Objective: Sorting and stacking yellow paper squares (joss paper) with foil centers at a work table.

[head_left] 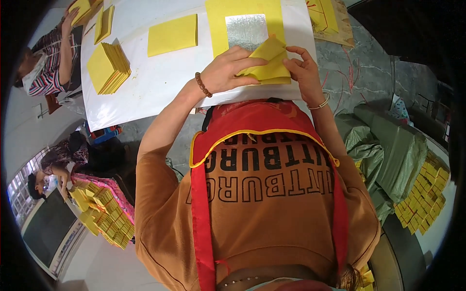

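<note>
A yellow paper sheet (272, 60), partly folded and with one flap raised, lies at the near edge of the white-covered table (170, 82). My left hand (228, 70), with a beaded bracelet on its wrist, holds the sheet's left side, fingers across the top and thumb lower down. At the sheet's right edge, my right hand (303, 70) grips it with bent thumb and index finger. Just beyond my hands lies another yellow sheet (218, 19) with a silver foil rectangle (246, 31) in its middle, partly covered by my left hand and the folded paper.
A flat folded yellow piece (173, 35) and a standing stack of folded yellow papers (109, 68) are on the left. Bundled yellow packets (323, 17) lie at the far right. One person (51, 63) works at the far left, another (63, 157) below. Green plastic-wrapped bundles (388, 145) stand right.
</note>
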Motion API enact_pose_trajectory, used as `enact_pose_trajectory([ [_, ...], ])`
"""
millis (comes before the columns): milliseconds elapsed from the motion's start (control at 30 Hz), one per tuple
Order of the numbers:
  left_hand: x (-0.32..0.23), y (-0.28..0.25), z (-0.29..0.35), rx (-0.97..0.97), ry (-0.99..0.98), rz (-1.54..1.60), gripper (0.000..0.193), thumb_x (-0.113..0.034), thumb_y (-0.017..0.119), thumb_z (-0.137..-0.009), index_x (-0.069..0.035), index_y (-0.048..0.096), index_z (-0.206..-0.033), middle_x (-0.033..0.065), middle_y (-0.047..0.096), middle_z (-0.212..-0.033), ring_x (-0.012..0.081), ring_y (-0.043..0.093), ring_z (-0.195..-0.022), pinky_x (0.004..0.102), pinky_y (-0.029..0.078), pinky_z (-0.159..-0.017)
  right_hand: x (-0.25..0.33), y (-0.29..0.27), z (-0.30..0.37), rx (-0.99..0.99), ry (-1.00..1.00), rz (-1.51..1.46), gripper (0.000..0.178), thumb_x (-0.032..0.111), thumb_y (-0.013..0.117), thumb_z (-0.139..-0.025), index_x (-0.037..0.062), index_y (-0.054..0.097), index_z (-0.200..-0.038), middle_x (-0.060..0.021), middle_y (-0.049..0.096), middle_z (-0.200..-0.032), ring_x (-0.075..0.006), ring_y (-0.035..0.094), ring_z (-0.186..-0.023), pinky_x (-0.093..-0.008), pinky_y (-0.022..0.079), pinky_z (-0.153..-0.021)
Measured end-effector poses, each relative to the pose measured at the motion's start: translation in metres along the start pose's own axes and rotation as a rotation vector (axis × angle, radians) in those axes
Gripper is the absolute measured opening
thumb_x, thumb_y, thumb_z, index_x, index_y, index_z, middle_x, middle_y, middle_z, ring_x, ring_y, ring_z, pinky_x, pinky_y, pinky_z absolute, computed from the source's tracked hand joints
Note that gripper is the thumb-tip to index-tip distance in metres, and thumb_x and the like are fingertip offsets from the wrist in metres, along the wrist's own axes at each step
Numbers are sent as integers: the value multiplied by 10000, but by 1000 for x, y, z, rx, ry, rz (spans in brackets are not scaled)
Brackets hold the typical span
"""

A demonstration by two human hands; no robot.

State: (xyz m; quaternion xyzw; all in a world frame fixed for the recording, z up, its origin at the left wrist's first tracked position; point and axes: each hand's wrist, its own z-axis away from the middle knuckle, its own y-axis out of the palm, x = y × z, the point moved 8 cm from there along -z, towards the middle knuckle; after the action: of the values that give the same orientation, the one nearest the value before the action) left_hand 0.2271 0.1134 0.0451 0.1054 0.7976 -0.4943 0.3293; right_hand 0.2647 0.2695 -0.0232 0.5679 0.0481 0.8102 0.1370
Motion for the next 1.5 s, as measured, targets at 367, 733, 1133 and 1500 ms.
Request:
enact_pose_trajectory([
  [367,9,-7,1,-23,-139,115,286,-216,603,-812,-125,597,-1083,71,523,-727,228,491,-733,330,415,-676,16,12,6,59,24,49,376,98,627,-795,68,493,-1145,41,516,-612,-21,395,-533,-177,277,-472],
  [733,22,-7,1,-65,-194,215,95,-113,556,-825,-44,586,-883,83,558,-782,191,527,-707,292,419,-636,11,8,-6,-126,0,-75,212,124,628,-808,48,557,-993,-2,589,-663,-21,412,-519,-167,296,-469],
  [1133,39,-2,7,-73,-355,424,161,-146,552,-852,-5,590,-919,43,588,-799,87,508,-708,225,407,-636,13,12,-2,-71,-80,56,293,165,604,-832,16,537,-1075,-50,626,-766,-84,569,-719,-196,430,-625],
  [1500,39,3,6,-20,-368,495,112,-143,588,-800,-44,637,-826,17,505,-674,92,446,-610,228,362,-537,15,12,0,-57,-90,63,280,194,571,-856,34,532,-1082,-39,628,-759,-47,510,-638,-172,369,-559],
])
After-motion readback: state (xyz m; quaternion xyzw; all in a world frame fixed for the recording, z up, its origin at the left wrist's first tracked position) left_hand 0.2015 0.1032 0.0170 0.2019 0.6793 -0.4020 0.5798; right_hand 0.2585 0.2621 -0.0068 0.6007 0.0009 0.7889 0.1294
